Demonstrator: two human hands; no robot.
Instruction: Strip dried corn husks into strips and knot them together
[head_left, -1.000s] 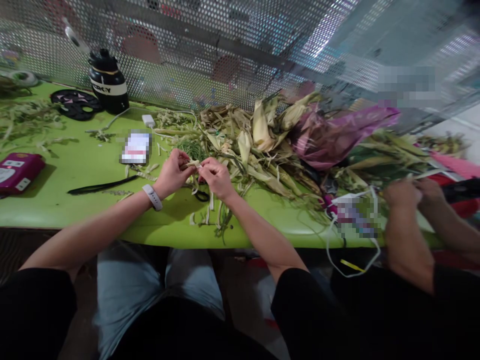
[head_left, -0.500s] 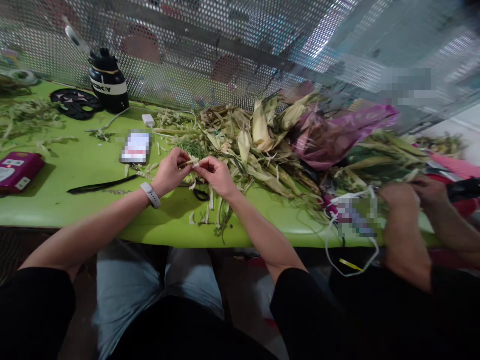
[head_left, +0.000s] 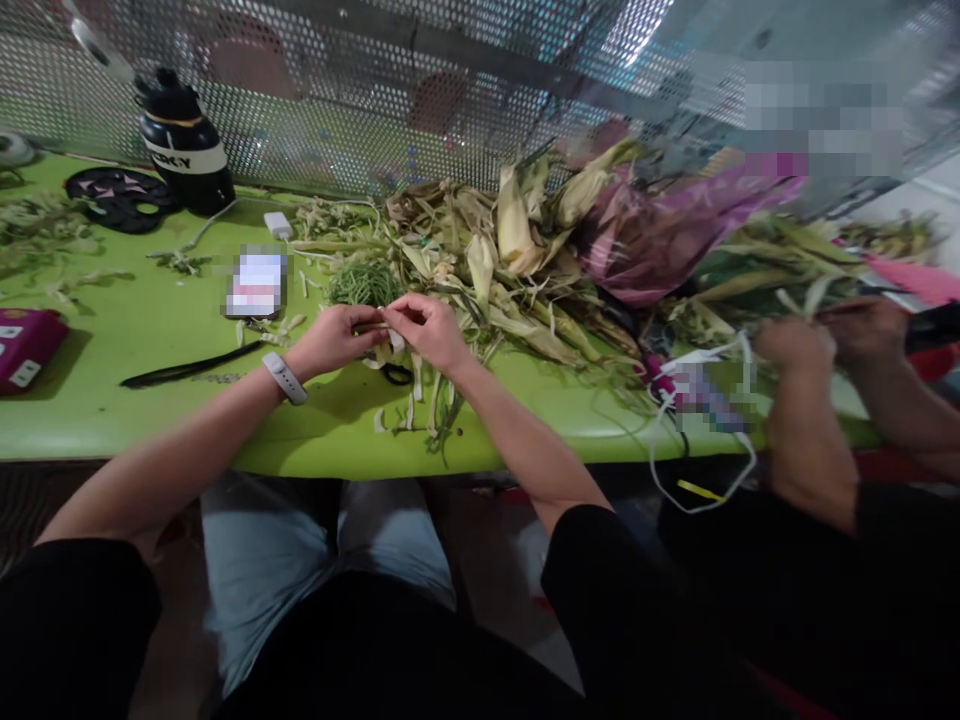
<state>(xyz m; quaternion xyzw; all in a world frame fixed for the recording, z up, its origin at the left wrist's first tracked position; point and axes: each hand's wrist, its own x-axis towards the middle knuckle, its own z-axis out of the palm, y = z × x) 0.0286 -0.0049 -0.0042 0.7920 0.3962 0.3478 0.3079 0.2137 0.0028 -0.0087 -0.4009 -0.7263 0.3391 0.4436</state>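
My left hand [head_left: 330, 338], with a white band at the wrist, and my right hand [head_left: 431, 332] meet fingertip to fingertip above the green table [head_left: 330, 420]. Both are closed in a pinch on a pale corn husk strip [head_left: 394, 342], which dangles a little between them. Fingers cover most of the strip. Just behind them lies a bundle of thin green strands [head_left: 364, 283]. A black loop [head_left: 397, 375], like a scissors handle, shows under the hands. Narrow husk scraps [head_left: 418, 400] are scattered toward the table's front edge.
Dried corn husks [head_left: 517, 235] are heaped behind my right hand, beside a pink plastic bag [head_left: 637, 240]. A phone [head_left: 257, 283], a black strap [head_left: 191, 365] and a dark bottle [head_left: 184, 150] stand or lie left. A co-worker's hands [head_left: 799, 345] work at right.
The whole view has shifted slightly, so the table things sit higher and further left. The husk strip now hangs lower between my fingers, and the green bundle shows more fully.
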